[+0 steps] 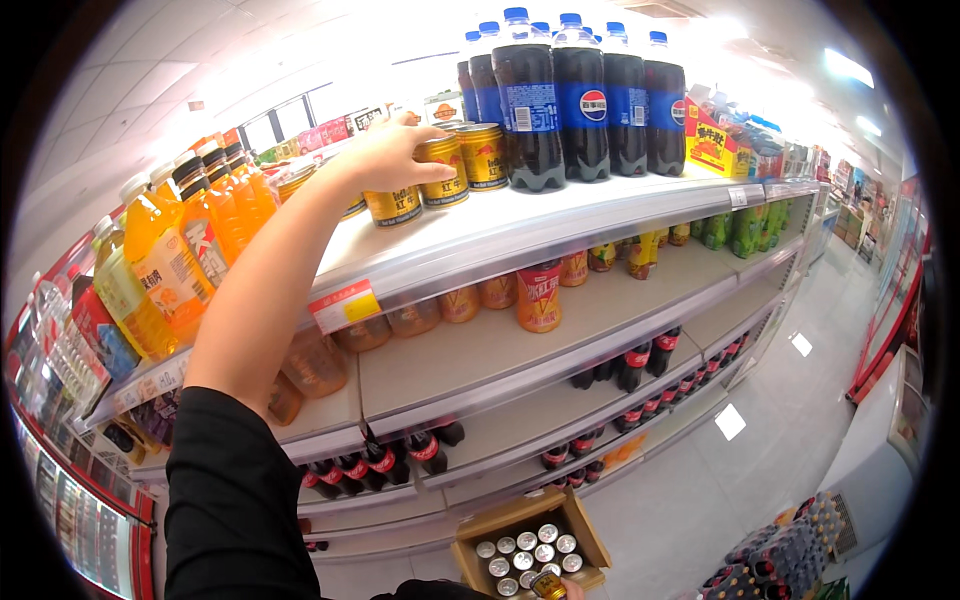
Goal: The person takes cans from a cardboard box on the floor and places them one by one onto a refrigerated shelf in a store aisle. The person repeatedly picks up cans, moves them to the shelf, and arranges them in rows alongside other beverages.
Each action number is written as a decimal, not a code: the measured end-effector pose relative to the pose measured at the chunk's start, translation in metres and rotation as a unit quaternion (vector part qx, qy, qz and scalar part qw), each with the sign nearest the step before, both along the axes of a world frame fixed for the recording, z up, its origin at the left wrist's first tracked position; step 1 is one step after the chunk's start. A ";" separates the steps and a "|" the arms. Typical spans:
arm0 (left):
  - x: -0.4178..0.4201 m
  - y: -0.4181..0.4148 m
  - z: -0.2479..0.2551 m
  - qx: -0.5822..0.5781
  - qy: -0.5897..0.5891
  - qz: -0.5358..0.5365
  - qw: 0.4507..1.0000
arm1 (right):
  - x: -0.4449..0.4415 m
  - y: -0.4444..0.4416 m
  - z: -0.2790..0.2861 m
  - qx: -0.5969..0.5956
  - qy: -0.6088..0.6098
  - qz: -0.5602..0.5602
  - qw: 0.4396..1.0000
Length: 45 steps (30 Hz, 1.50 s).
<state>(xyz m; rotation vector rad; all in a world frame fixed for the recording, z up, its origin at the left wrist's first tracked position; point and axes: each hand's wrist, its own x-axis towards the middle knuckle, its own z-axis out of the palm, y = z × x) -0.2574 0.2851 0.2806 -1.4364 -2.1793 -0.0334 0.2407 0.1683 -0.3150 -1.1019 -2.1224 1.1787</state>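
My left hand [394,154] is stretched over the top shelf, fingers spread, at a group of gold Red Bull cans [444,180]. Its palm is above a front can [395,208], and the thumb lies across the can beside it. Whether the hand touches them is hard to tell. Low in the picture, only fingertips of my right hand [574,589] show, around a tilted gold can [550,585]. That can is over an open cardboard box [592,536] of upright cans with silver lids [523,559].
Large cola bottles [577,112] stand right of the cans on the top shelf [480,217], orange juice bottles [161,247] to the left. Lower shelves hold iced tea [538,300] and cola bottles [635,366]. Shrink-wrapped bottle packs [772,555] are at lower right, beside a white appliance [862,450].
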 end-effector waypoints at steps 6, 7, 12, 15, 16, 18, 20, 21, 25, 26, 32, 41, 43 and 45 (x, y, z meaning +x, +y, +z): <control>-0.022 -0.006 -0.002 0.028 0.027 -0.074 0.996 | 0.000 0.000 -0.004 -0.021 -0.010 0.030 0.999; -0.024 -0.006 -0.003 0.039 0.028 -0.085 0.995 | 0.001 -0.001 -0.004 -0.023 -0.012 0.030 0.999; -0.027 -0.004 -0.005 0.031 0.063 -0.088 0.994 | 0.005 -0.002 -0.004 -0.058 -0.037 0.036 0.997; -0.034 -0.005 -0.004 0.013 0.083 -0.080 0.993 | 0.008 -0.004 -0.014 -0.042 -0.017 0.029 0.999; -0.036 -0.005 -0.004 0.007 0.092 -0.078 0.993 | 0.009 -0.005 -0.013 -0.048 -0.020 0.025 0.998; -0.028 -0.006 -0.005 0.005 0.089 -0.058 0.994 | 0.009 -0.007 -0.008 -0.060 -0.024 0.016 0.998; -0.026 -0.006 -0.005 0.007 0.096 -0.050 0.994 | 0.011 -0.008 -0.009 -0.061 -0.031 0.011 0.998; -0.028 -0.005 -0.006 0.010 0.105 -0.053 0.993 | 0.012 -0.009 -0.010 -0.061 -0.036 0.008 0.997; -0.020 0.005 -0.007 0.011 0.170 -0.054 0.984 | 0.016 -0.010 -0.009 -0.064 -0.046 0.004 0.997; -0.015 0.010 -0.006 0.020 0.157 -0.048 0.986 | 0.015 -0.010 -0.008 -0.073 -0.049 0.009 0.996; 0.024 0.049 -0.004 0.013 0.084 0.052 0.995 | 0.013 -0.009 -0.007 -0.063 -0.074 0.014 0.995; 0.021 0.060 -0.003 0.007 0.022 0.054 0.998 | 0.015 -0.015 -0.014 -0.066 -0.053 0.001 0.996; 0.020 0.058 -0.002 0.000 0.026 0.054 0.998 | 0.016 -0.015 -0.018 -0.059 -0.050 0.004 0.997; 0.014 0.053 -0.004 0.023 0.065 0.042 0.997 | 0.017 -0.015 -0.022 -0.043 -0.038 0.009 0.998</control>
